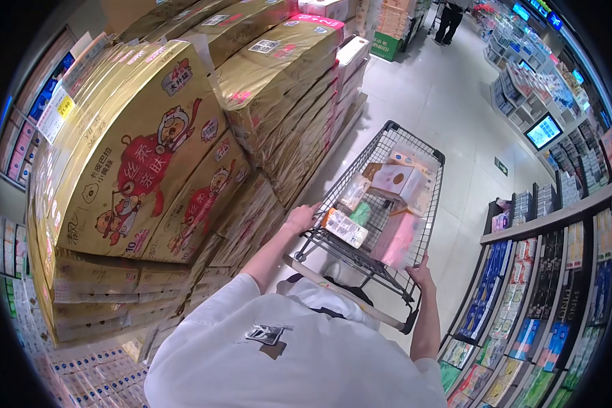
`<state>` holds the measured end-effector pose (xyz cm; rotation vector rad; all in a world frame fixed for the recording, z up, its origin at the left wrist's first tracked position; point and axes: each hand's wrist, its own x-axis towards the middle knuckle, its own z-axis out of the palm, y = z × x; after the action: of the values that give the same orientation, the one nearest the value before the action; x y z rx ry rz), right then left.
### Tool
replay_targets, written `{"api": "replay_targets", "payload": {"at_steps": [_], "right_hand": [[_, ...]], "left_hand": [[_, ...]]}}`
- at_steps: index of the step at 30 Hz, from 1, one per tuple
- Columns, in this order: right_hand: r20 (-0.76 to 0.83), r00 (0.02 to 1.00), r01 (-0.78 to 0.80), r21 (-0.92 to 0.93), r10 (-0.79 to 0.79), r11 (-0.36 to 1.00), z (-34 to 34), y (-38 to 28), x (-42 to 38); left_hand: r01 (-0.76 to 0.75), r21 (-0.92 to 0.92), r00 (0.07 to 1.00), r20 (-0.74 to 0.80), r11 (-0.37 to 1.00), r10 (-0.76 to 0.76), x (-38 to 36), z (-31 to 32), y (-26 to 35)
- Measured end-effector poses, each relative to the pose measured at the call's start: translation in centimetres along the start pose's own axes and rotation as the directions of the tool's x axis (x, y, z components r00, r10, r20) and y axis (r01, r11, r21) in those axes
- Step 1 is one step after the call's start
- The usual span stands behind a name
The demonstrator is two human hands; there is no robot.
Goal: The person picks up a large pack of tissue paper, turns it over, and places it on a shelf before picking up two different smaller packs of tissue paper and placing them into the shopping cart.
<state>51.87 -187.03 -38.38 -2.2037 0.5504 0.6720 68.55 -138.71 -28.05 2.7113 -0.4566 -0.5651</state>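
Note:
A black wire shopping cart [439,154] stands in front of my body, its pale handle bar close to my waist. My left hand [302,217] grips the rear left side of its basket. On the rear right side my right hand [421,274] is closed on the frame, its fingers partly hidden. Inside the basket lie a white and brown box [396,182], a pink package [399,239], a white and orange pack [345,228], a green pack [360,214] and other wrapped packs.
Tall stacks of gold tissue cartons [149,149] line the left, close to the cart. Shelves of packaged goods [523,292] curve along the right. A pale tiled aisle [449,88] runs ahead, with a person [449,24] at its far end. A display screen [543,131] stands at the right.

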Motion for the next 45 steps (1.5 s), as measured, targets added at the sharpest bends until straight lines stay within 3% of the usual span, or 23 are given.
{"api": "replay_targets", "payload": {"at_steps": [4,6,10,12,15,16,19,21,25,27,31,33,34,36,38,40,41,42,43,44,45], "right_hand": [[0.013,0.999,0.033,0.028,-0.034,0.999,-0.8,0.1,1.7],[-0.040,0.993,0.112,-0.066,-0.115,0.992,-1.4,0.0,3.0],[-0.024,0.997,0.065,-0.213,-0.071,0.975,-2.4,-1.1,5.0],[-0.052,0.990,0.116,-0.237,-0.132,0.964,-2.6,-1.2,5.7],[-0.091,0.994,0.042,-0.123,-0.054,0.992,-2.7,-1.0,7.5],[-0.137,0.979,0.122,-0.205,-0.151,0.971,-1.9,1.2,9.4],[-0.153,0.978,0.123,-0.134,-0.143,0.983,-2.6,0.5,10.7],[-0.040,0.993,-0.100,0.251,0.114,0.963,-4.0,-1.0,9.9],[-0.076,0.993,-0.068,0.262,0.091,0.963,-4.0,-0.7,11.1],[-0.115,0.992,-0.030,0.127,0.045,0.991,-3.7,-0.8,11.3],[-0.095,0.995,-0.017,0.074,0.024,0.997,-4.5,-1.5,11.2],[0.024,0.999,-0.042,0.349,0.036,0.936,-5.1,-1.9,10.7],[0.027,0.999,-0.047,0.353,0.040,0.934,-4.7,-0.9,10.1],[0.064,0.997,-0.082,0.836,0.052,0.543,-4.6,1.9,7.8],[0.010,0.991,-0.110,0.655,0.137,0.747,-2.2,8.4,5.7],[0.207,0.977,-0.128,0.390,0.049,0.912,3.0,18.6,5.0],[0.295,0.880,0.213,0.458,-0.373,0.863,4.2,18.9,1.9],[0.582,0.806,-0.206,0.446,-0.107,0.871,4.3,15.2,-2.1],[0.712,0.699,-0.249,0.165,0.059,0.954,5.8,11.2,-3.6],[0.652,0.759,-0.175,0.196,0.005,0.965,7.5,8.3,-5.5],[0.497,0.842,0.146,0.169,-0.212,0.975,7.7,5.4,-7.7]], "left_hand": [[0.043,0.017,0.999,-0.012,0.999,-0.043,3.0,0.3,0.2],[0.013,0.003,0.999,-0.046,1.000,-0.013,4.4,0.8,-0.2],[0.065,-0.043,0.998,-0.016,0.997,-0.065,6.5,0.7,-0.2],[0.081,-0.022,0.997,-0.005,0.996,-0.082,7.4,0.2,-0.1],[0.074,-0.048,0.997,-0.021,0.996,-0.075,8.5,-0.1,-0.2],[0.077,-0.059,0.997,-0.011,0.995,-0.078,9.1,0.0,-0.5],[0.074,-0.067,0.997,-0.032,0.995,-0.076,10.4,0.2,-1.2],[0.082,-0.077,0.996,-0.029,0.994,-0.084,10.8,0.3,-1.3],[0.104,-0.131,0.993,-0.049,0.986,-0.111,11.4,-0.5,-1.2],[0.097,-0.131,0.993,-0.058,0.987,-0.106,11.7,-0.4,-1.5],[0.098,-0.125,0.992,-0.062,0.987,-0.106,12.7,0.3,-2.3],[0.116,-0.114,0.991,-0.049,0.987,-0.122,12.9,0.1,-2.4],[0.133,-0.101,0.990,-0.036,0.986,-0.137,12.8,0.0,-2.5],[0.143,-0.082,0.989,-0.032,0.986,-0.146,12.6,-1.1,-2.4],[0.162,-0.082,0.986,-0.025,0.983,-0.165,12.3,-1.3,-2.2],[0.201,-0.109,0.979,0.000,0.973,-0.203,12.4,-1.4,-2.4],[0.232,-0.099,0.972,-0.019,0.968,-0.235,12.5,-1.2,-2.4],[0.241,-0.104,0.970,-0.010,0.965,-0.243,12.4,-1.2,-2.6],[0.249,-0.078,0.968,-0.008,0.965,-0.250,12.4,-1.2,-2.7],[0.254,-0.051,0.967,-0.004,0.966,-0.255,12.4,-1.1,-2.9],[0.236,-0.068,0.971,-0.033,0.969,-0.238,12.5,-0.5,-3.6]]}}
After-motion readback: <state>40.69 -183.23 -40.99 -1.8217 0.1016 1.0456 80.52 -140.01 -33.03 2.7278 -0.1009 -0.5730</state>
